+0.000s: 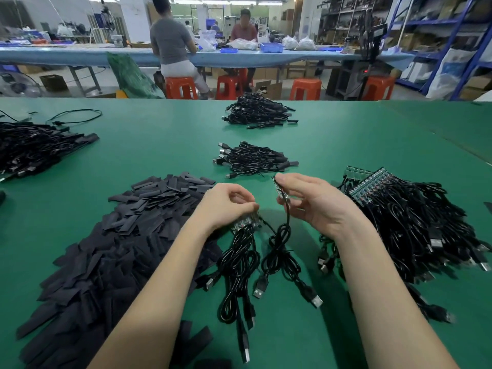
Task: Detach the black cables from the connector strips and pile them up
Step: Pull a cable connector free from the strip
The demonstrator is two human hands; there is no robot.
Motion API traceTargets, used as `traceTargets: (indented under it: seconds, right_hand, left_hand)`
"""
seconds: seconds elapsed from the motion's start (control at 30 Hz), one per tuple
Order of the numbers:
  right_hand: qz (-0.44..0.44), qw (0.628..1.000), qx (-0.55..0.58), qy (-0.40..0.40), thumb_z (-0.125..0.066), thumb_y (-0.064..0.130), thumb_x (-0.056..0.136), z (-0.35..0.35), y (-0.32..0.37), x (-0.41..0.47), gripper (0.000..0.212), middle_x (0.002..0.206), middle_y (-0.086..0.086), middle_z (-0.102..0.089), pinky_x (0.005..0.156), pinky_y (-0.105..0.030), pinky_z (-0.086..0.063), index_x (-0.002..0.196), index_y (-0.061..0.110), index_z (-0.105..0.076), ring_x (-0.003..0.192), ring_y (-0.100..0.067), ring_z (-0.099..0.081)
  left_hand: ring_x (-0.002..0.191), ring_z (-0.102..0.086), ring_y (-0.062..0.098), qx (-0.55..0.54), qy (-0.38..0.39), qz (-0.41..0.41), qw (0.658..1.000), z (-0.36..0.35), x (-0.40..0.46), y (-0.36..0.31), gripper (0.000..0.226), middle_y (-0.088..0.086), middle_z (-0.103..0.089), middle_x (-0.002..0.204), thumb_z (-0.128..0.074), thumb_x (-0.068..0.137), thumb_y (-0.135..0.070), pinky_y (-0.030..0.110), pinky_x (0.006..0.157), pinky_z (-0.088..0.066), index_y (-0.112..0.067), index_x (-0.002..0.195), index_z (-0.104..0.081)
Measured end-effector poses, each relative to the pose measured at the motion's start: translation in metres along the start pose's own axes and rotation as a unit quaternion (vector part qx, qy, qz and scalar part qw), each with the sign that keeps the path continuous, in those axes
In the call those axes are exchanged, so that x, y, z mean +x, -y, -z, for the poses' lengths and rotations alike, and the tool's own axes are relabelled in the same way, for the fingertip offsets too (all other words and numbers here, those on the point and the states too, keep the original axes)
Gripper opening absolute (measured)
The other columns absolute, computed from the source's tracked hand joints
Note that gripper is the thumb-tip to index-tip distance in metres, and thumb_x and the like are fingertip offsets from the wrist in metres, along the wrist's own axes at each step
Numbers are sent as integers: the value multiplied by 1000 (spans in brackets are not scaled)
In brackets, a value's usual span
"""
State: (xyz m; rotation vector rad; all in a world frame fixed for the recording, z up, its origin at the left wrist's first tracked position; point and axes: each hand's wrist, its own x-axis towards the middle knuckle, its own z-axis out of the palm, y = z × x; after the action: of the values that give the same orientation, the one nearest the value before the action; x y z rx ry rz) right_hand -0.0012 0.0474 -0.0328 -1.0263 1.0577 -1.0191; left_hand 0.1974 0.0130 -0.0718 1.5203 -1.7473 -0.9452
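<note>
My left hand (pixel 229 206) grips a short connector strip (pixel 246 223) from which a few black USB cables (pixel 237 265) hang down to the green table. My right hand (pixel 308 198) pinches the small board end (pixel 279 191) of a single black cable (pixel 282 251), held apart from the strip; its coil and USB plug (pixel 315 300) trail below. Just beyond the hands, a pile of separated cables (pixel 254 159) lies on the table. To the right sits a heap of cables attached to connector strips (pixel 415 219).
A large heap of flat black sleeves (pixel 127 235) covers the table's left. Another cable pile (pixel 258 111) lies farther back, and a bigger black heap (pixel 34 147) sits at the far left. Beyond the green table (pixel 159 145), people work at a blue bench.
</note>
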Motion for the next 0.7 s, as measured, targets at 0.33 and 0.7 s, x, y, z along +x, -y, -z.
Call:
traceTargets:
  seconds: [0.33, 0.7]
  right_hand:
    - [11, 981, 67, -182, -85, 36, 77, -16, -6, 6, 20, 76, 12, -73, 69, -27, -45, 90, 24, -77, 68, -7, -61]
    - [242, 893, -335, -180, -74, 40, 85, -39, 28, 7, 8, 75, 19, -73, 67, -15, -52, 82, 33, -73, 74, 7, -67]
  left_hand:
    - [100, -72, 20, -369, 160, 14, 915, -29, -8, -30, 19, 4, -76, 110, -63, 98, -21, 30, 97, -50, -16, 116, -61]
    - [65, -65, 12, -385, 49, 23, 921, -42, -11, -37, 19, 0, -70, 73, -68, 88, -1, 20, 65, -52, -9, 104, -63]
